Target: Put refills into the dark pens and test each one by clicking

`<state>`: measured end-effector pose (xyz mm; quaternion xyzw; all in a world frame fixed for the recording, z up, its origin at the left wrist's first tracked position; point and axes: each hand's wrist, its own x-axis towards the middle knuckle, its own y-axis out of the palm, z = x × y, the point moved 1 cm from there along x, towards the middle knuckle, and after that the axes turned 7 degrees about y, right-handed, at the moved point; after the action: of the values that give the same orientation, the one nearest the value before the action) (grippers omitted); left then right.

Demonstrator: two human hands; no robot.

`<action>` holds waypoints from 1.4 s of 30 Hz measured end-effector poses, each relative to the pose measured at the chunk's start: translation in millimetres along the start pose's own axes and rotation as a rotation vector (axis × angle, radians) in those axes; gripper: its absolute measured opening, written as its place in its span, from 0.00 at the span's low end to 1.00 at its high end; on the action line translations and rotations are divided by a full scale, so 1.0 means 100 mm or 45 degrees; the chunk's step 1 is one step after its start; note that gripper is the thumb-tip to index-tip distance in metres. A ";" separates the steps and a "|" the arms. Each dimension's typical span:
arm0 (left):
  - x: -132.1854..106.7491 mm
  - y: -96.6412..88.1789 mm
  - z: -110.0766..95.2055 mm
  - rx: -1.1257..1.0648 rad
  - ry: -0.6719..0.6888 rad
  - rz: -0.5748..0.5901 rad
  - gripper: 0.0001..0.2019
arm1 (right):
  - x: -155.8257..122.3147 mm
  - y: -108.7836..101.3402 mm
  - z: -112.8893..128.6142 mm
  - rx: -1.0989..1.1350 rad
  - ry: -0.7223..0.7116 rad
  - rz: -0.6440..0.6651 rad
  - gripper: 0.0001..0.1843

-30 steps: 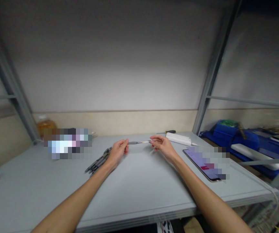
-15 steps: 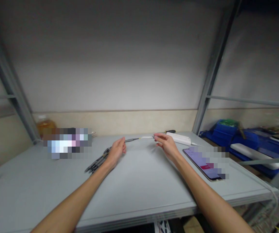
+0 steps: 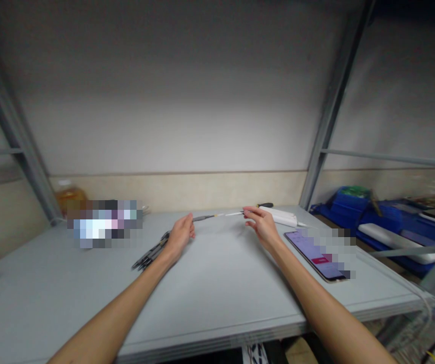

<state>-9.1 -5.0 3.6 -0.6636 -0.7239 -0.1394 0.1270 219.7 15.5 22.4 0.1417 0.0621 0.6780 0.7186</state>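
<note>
My left hand (image 3: 180, 235) is closed around a slim grey pen part (image 3: 203, 218) that tapers to a yellowish and white end pointing right. My right hand (image 3: 261, 225) pinches a thin white rod like a pen refill (image 3: 234, 213) between thumb and fingertips, its other fingers curled loosely. The rod points left, in line with the pen part, with a small gap between their ends. Several dark grey pens (image 3: 151, 254) lie in a bunch on the table beside my left wrist. Blur hides the finer details of both held pieces.
A phone (image 3: 311, 255) lies right of my right forearm. Behind my right hand are a white power strip (image 3: 283, 216) and a dark-handled screwdriver (image 3: 265, 205). A bottle of amber liquid (image 3: 69, 194) stands back left. Blue bins (image 3: 349, 205) sit beyond the table's right edge.
My right hand has shifted slightly right with the white rod, and my left hand slightly left. The two held pieces, end to end before, now show a gap.
</note>
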 end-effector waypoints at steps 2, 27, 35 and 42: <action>0.01 0.00 0.02 0.020 0.005 0.003 0.22 | -0.01 0.01 0.00 -0.009 -0.001 0.013 0.12; -0.03 0.08 0.09 0.074 0.045 0.104 0.22 | -0.05 0.07 -0.11 -0.126 -0.034 0.225 0.15; -0.04 0.00 0.03 0.272 0.174 0.109 0.18 | -0.08 0.09 -0.12 -0.328 -0.026 0.274 0.17; -0.05 -0.01 0.03 0.145 0.194 0.147 0.14 | -0.10 0.11 -0.18 -0.618 -0.021 0.322 0.23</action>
<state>-9.8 -8.6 -1.5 -0.6835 -0.6794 -0.1406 0.2271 203.5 8.4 7.6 -0.0226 -0.1262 0.7563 0.6416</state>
